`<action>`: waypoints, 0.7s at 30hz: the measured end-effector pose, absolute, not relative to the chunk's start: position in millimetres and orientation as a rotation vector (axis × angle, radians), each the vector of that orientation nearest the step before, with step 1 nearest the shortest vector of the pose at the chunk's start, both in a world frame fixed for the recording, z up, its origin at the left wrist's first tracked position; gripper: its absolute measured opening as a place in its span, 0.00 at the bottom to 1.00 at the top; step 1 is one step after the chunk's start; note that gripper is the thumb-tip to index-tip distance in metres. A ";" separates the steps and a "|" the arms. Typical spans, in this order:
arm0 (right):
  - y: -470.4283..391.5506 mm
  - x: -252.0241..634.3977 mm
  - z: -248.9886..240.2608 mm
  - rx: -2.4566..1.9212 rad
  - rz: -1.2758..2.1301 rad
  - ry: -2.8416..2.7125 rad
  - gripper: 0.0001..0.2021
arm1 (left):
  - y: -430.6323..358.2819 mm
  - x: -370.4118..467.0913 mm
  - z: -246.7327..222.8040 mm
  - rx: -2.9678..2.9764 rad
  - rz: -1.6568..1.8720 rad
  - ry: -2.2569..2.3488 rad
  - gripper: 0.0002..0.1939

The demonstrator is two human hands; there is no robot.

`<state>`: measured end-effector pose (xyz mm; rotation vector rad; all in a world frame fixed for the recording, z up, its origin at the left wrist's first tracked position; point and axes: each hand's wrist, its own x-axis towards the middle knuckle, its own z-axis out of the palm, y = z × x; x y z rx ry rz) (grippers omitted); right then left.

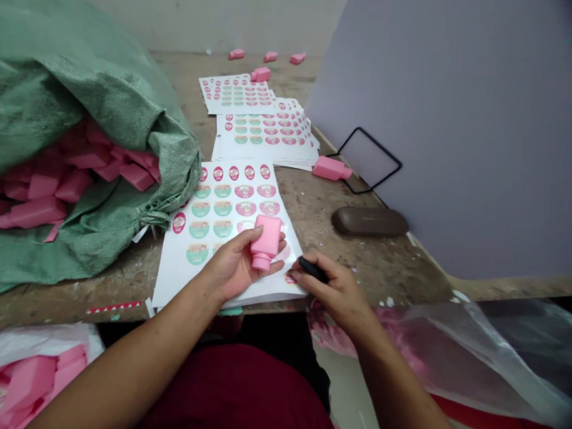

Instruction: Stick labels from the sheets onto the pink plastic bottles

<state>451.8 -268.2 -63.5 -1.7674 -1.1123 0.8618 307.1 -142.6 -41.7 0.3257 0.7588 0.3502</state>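
Note:
My left hand is closed around a small pink plastic bottle, its neck pointing towards me. Beneath it lies a sheet of stickers with green, pink and red oval labels in rows. A little to the right, my right hand grips a black pen-like tool; its working tip is not clear. At the fingertips of that hand is a small red-and-white oval sticker, near the sheet's lower right corner. The hand and bottle cover part of the sheet.
A green woven sack full of pink bottles stands at left. Further sticker sheets lie behind, with loose bottles around. A brown case and black wire stand are at right, beside a grey panel. Plastic bags hang below the table edge.

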 end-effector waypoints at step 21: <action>-278.7 404.2 -39.6 -2.052 0.480 -1.163 0.03 | -141.5 303.3 -31.6 0.412 0.319 0.856 0.21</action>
